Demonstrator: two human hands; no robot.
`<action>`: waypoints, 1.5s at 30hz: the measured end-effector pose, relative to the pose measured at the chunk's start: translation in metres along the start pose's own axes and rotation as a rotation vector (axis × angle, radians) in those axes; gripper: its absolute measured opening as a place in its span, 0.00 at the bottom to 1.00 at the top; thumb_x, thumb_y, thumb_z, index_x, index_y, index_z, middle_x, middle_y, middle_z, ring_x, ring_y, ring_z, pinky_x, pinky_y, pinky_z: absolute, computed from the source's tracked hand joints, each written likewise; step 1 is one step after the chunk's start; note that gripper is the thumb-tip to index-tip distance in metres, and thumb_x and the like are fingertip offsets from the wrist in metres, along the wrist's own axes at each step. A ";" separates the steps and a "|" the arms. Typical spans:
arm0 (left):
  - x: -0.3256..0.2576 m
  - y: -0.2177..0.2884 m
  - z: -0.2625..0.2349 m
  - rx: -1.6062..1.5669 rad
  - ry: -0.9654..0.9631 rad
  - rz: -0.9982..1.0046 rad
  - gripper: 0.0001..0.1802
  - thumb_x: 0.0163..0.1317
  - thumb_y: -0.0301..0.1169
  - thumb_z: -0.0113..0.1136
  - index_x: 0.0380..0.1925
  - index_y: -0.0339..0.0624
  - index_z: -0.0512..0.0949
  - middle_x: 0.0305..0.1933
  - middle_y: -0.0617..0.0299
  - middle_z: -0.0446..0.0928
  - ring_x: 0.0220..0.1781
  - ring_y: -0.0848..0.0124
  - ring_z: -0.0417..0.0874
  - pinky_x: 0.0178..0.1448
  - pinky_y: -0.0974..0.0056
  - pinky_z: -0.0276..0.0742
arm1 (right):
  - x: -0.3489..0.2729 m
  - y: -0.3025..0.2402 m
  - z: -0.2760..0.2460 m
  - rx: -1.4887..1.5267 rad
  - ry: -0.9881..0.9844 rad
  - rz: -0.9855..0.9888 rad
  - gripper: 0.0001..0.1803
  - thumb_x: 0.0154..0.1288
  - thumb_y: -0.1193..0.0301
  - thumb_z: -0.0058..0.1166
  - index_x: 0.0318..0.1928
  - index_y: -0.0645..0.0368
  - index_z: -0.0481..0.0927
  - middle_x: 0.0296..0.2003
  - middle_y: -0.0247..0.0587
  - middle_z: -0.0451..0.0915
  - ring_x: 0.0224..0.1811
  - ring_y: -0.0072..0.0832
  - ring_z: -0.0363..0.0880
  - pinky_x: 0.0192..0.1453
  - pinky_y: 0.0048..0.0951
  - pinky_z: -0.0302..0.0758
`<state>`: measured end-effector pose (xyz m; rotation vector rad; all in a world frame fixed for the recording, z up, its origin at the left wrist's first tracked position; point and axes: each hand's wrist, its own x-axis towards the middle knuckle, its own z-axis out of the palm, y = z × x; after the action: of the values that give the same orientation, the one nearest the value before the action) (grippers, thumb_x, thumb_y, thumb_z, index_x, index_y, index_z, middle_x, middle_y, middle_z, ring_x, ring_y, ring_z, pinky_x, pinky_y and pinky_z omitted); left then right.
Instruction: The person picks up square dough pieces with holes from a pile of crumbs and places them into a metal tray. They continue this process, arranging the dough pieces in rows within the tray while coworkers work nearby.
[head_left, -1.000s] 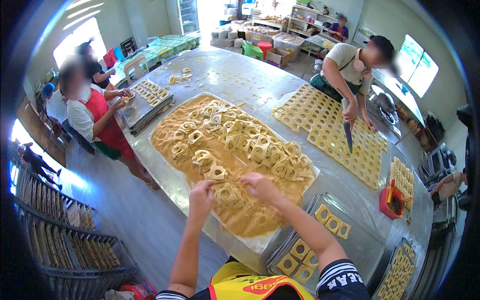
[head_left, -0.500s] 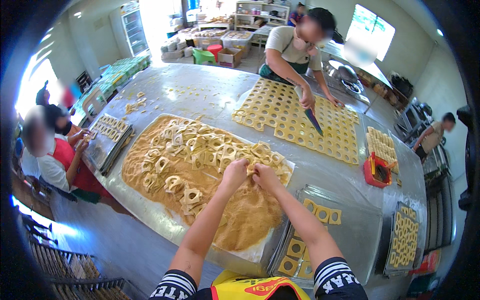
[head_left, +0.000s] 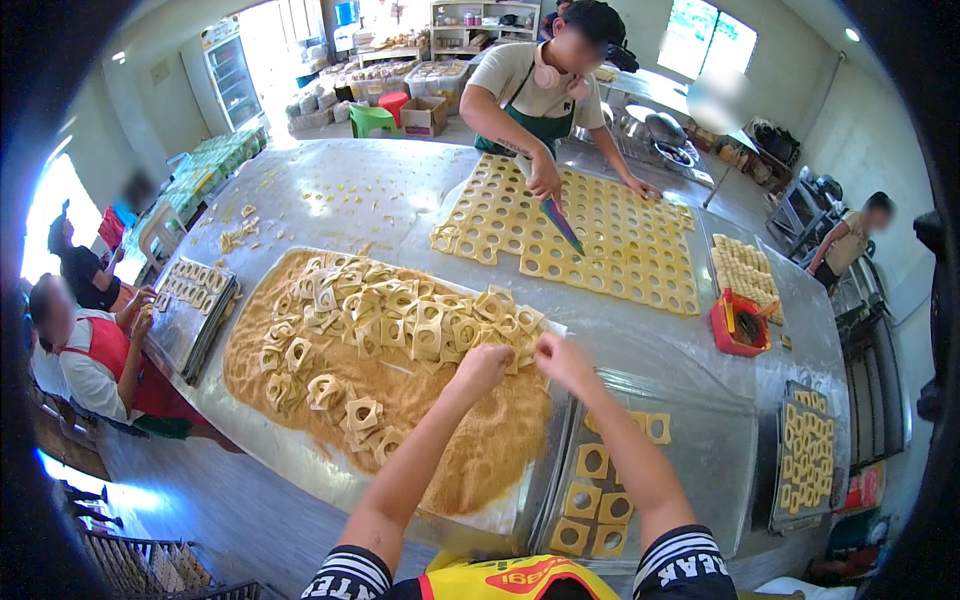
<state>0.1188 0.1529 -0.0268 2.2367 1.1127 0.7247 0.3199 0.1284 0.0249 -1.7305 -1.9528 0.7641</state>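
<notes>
Two hands at the right end of a heap of holed dough squares

The dough squares (head_left: 410, 330) lie heaped at the centre of the frame, on a bed of tan crumbs (head_left: 480, 445), and the right end of the heap reaches the fingertips of the left hand (head_left: 484, 370). The right hand (head_left: 567, 363) is just beside that end, over the pale margin of the bed.

Both forearms rise from the lower edge and converge toward the middle, with a narrow gap between the hands. The left hand's fingers are bent inward, tips against or just above a dough piece; whether they grip it cannot be told. The right hand's thumb and fingers are drawn close together, and whether anything is between them cannot be made out.

The left forearm covers part of the crumbs. The right forearm crosses a metal tray (head_left: 690, 470) at lower right of centre, hiding some of the squares laid on it.

At upper centre, a co-worker (head_left: 525, 105) holds a knife (head_left: 563, 227) over a perforated dough sheet (head_left: 600, 222). A red container (head_left: 718, 332) stands at right, and another loaded tray (head_left: 781, 512) lies at lower right. A person in a red apron (head_left: 108, 350) works at the left edge.
</notes>
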 end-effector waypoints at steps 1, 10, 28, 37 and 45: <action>0.003 0.003 0.004 0.133 -0.054 0.021 0.12 0.52 0.26 0.60 0.39 0.41 0.81 0.42 0.54 0.81 0.47 0.55 0.80 0.53 0.52 0.75 | -0.012 0.000 0.014 -0.103 -0.007 -0.084 0.13 0.59 0.66 0.58 0.38 0.64 0.80 0.33 0.53 0.83 0.35 0.43 0.83 0.41 0.37 0.78; 0.009 0.000 0.008 0.452 -0.031 0.006 0.10 0.55 0.31 0.58 0.36 0.43 0.81 0.41 0.56 0.82 0.49 0.57 0.80 0.54 0.53 0.74 | 0.006 0.024 0.039 -0.071 -0.116 -0.146 0.10 0.54 0.73 0.55 0.36 0.63 0.83 0.34 0.56 0.82 0.37 0.48 0.81 0.44 0.42 0.78; -0.151 0.067 -0.045 0.039 0.209 -0.417 0.13 0.56 0.31 0.63 0.41 0.39 0.81 0.39 0.47 0.80 0.45 0.50 0.80 0.50 0.54 0.77 | -0.023 -0.024 0.006 0.129 -0.014 -0.194 0.11 0.57 0.68 0.58 0.36 0.63 0.77 0.28 0.44 0.82 0.30 0.33 0.81 0.37 0.33 0.77; -0.185 0.097 -0.011 0.337 0.160 -0.289 0.15 0.51 0.31 0.66 0.39 0.41 0.78 0.38 0.51 0.77 0.45 0.53 0.79 0.52 0.52 0.74 | -0.091 -0.025 0.068 -0.199 -0.284 -0.689 0.14 0.54 0.72 0.59 0.42 0.61 0.77 0.33 0.50 0.79 0.36 0.46 0.80 0.45 0.41 0.77; -0.172 0.074 -0.015 -0.352 0.457 -0.675 0.10 0.61 0.28 0.57 0.35 0.30 0.79 0.27 0.54 0.81 0.28 0.66 0.79 0.36 0.62 0.75 | -0.052 -0.050 0.057 0.293 -0.153 -0.400 0.22 0.55 0.69 0.59 0.53 0.55 0.77 0.43 0.50 0.83 0.43 0.45 0.82 0.47 0.39 0.78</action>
<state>0.0599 -0.0239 -0.0058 1.3003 1.6765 1.0444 0.2527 0.0659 0.0163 -1.0955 -2.0711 0.9929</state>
